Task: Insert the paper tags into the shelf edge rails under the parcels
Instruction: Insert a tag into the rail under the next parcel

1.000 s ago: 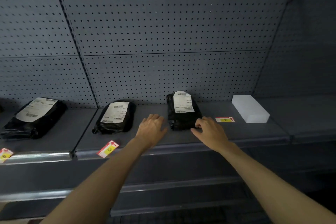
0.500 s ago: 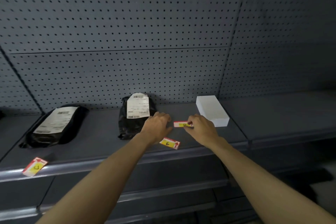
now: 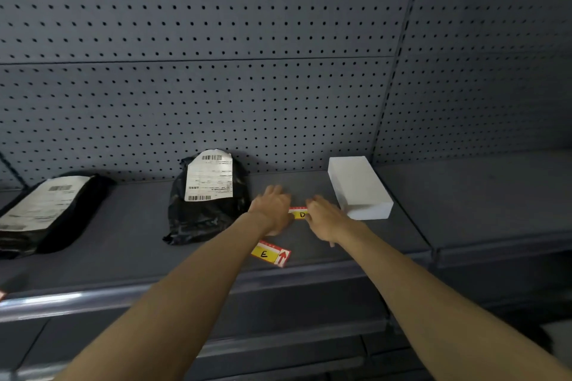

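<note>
Both hands reach onto the grey shelf [image 3: 309, 189] at frame centre, meeting over a small paper tag marked D [image 3: 299, 214]. Left hand [image 3: 272, 209] covers the tag's left end, right hand [image 3: 325, 219] covers its right end; only the middle strip with the yellow patch and red top edge shows between them. The fingers of each hand are curled in toward the tag and seem pinched on it, but the fingertips are hidden and blurred, so whether each grip is truly clamped on it I cannot tell. The tag sits at mid-depth on the shelf, back from the front rail.

Second tag marked E [image 3: 270, 254], yellow with a red arrow, lies flat lower centre, partly under the left forearm, near the shelf edge rail [image 3: 93, 300] but not in it. The rail runs across lower left, shiny.

Black parcel with white label [image 3: 207, 198] sits left of the hands, close to the left hand. Another black parcel [image 3: 46, 210] at far left edge, label blurred. White box [image 3: 356, 187] at right of centre, just beside the right hand. Perforated back panel [image 3: 216, 40] fills the upper frame.
</note>
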The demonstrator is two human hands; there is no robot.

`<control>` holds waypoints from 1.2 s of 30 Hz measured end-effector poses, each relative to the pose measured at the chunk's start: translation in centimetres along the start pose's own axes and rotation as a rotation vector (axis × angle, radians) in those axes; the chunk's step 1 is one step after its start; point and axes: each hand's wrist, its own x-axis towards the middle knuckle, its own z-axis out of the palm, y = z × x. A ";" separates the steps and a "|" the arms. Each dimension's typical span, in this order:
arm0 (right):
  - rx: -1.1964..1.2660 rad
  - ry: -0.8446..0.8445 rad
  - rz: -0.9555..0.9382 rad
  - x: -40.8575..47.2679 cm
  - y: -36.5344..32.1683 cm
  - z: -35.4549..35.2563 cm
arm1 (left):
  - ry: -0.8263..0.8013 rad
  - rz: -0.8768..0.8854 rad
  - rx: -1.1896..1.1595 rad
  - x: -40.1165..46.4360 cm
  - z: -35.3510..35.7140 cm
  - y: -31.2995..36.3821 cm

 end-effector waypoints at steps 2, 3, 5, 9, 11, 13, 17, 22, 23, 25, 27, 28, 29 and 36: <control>0.019 0.001 0.021 0.3 0.1 0.1 | 0.015 -0.013 -0.015 0.2 0.2 -0.2; 0.035 0.001 0.030 0.4 0.1 0.2 | 0.021 -0.017 -0.040 0.2 0.3 -0.3; 0.069 0.014 0.031 0.4 0.3 0.3 | 0.035 -0.024 -0.108 0.1 0.4 -0.6; 0.193 0.101 0.026 -0.1 0.3 0.2 | 0.083 -0.050 -0.274 -0.5 0.1 -0.9; 0.233 0.145 0.023 -0.4 0.2 -0.4 | 0.134 -0.042 -0.334 -1.2 -0.4 -1.1; 0.264 0.174 0.011 -0.8 -0.1 -0.8 | 0.175 -0.023 -0.366 -2.0 -1.0 -1.6; 0.336 0.213 -0.053 -1.4 -1.9 -1.6 | 0.192 0.003 -0.403 -4.5 -2.6 -3.6; 0.440 0.235 -0.158 -2.1 -7.3 -2.5 | 0.236 -0.063 -0.414 -8.9 -4.9 -7.7; 0.457 0.232 -0.181 -2.3 -8.8 -2.7 | 0.246 -0.081 -0.410 -10.0 -5.3 -8.6; 0.479 0.232 -0.224 -2.8 -11.6 -2.8 | 0.263 -0.115 -0.392 -12.2 -6.0 -10.5; 0.481 0.234 -0.257 -3.2 -14.2 -2.8 | 0.271 -0.135 -0.373 -14.4 -6.6 -12.0; 0.478 0.233 -0.263 -3.4 -15.4 -2.7 | 0.278 -0.141 -0.372 -15.4 -6.7 -12.7; 0.476 0.230 -0.266 -3.6 -16.3 -2.5 | 0.282 -0.149 -0.379 -16.5 -6.7 -13.2; 0.453 0.223 -0.283 -6.4 -19.3 -0.3 | 0.393 -0.182 -0.454 -21.8 -3.5 -14.6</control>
